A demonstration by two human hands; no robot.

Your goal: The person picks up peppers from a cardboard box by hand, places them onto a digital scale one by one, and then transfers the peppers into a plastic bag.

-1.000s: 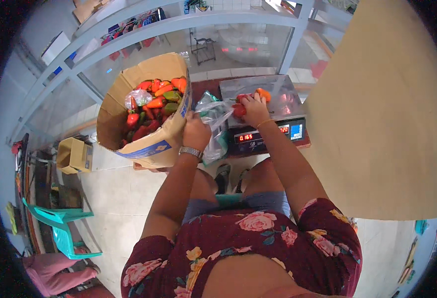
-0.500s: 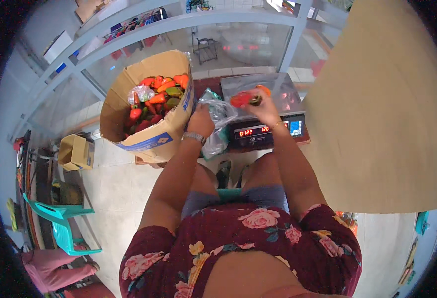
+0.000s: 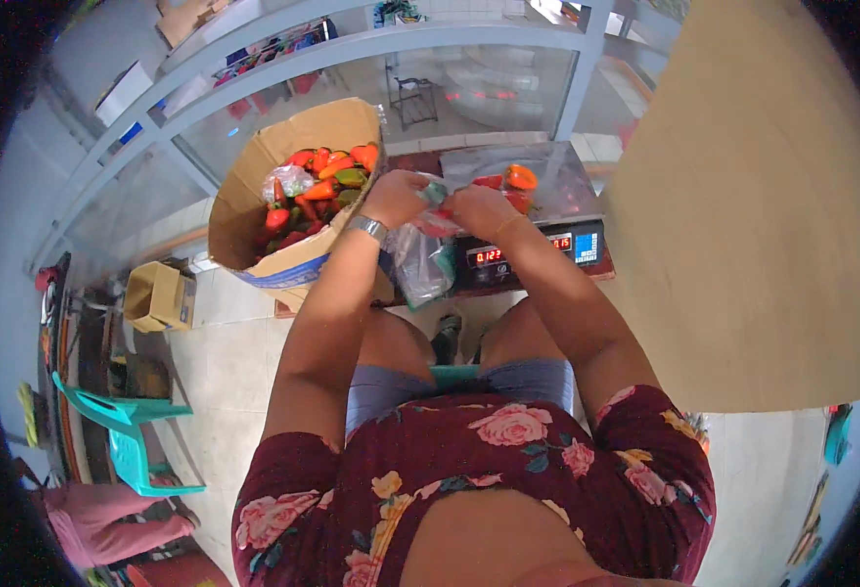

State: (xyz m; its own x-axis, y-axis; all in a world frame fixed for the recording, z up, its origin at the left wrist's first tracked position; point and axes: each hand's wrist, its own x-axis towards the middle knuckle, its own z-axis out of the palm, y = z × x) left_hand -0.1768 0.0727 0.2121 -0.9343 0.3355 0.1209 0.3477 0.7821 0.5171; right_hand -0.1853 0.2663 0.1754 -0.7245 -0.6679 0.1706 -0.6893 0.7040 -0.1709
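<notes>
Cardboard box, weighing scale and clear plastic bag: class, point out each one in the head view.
Cardboard box (image 3: 254, 210), head view: on its outer side wall.
Weighing scale (image 3: 557, 181), head view: on the bare part of its steel pan.
Clear plastic bag (image 3: 420, 264), head view: on its hanging lower part.

Crinkled clear plastic bag, matt cardboard box, glossy peppers.
</notes>
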